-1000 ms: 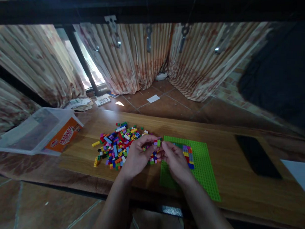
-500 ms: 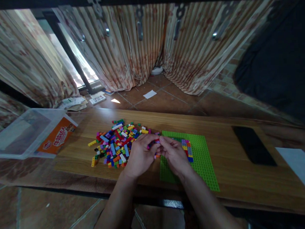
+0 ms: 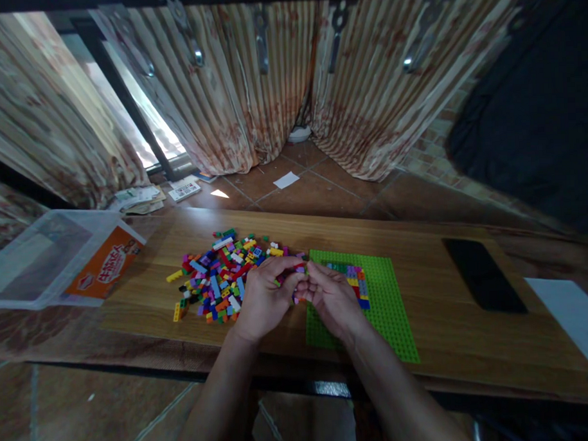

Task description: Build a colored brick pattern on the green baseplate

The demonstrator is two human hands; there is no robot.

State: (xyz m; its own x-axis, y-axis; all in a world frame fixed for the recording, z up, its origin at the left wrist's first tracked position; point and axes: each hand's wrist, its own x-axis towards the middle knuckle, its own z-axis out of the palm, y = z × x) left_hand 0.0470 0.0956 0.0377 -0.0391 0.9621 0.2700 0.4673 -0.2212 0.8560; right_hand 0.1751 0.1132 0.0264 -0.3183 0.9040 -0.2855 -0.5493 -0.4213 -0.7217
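My left hand (image 3: 265, 302) is closed, its thumb and fingertips pinching small red and purple toy bricks (image 3: 300, 268). From the other side my right hand (image 3: 336, 301) meets it, fingertips pressed together at the same bricks; the fingers partly hide what is gripped. Both hands are above the left edge of a green baseplate (image 3: 394, 313). On that plate, partly behind my right hand, stands a built patch of coloured bricks (image 3: 363, 289) in yellow, red, blue and purple. A loose pile of toy bricks (image 3: 223, 274) lies beside and beyond my left hand.
A clear plastic bin (image 3: 29, 255) with an orange label stands at the wooden table's (image 3: 438, 344) left end. Toward the right lie a black phone-like slab (image 3: 483, 275) and a white sheet (image 3: 570, 314). Curtains (image 3: 251, 87) hang beyond the table.
The view has shifted slightly. My hands stay together at the plate's left edge, and my right fingers have shifted a little around the small bricks.
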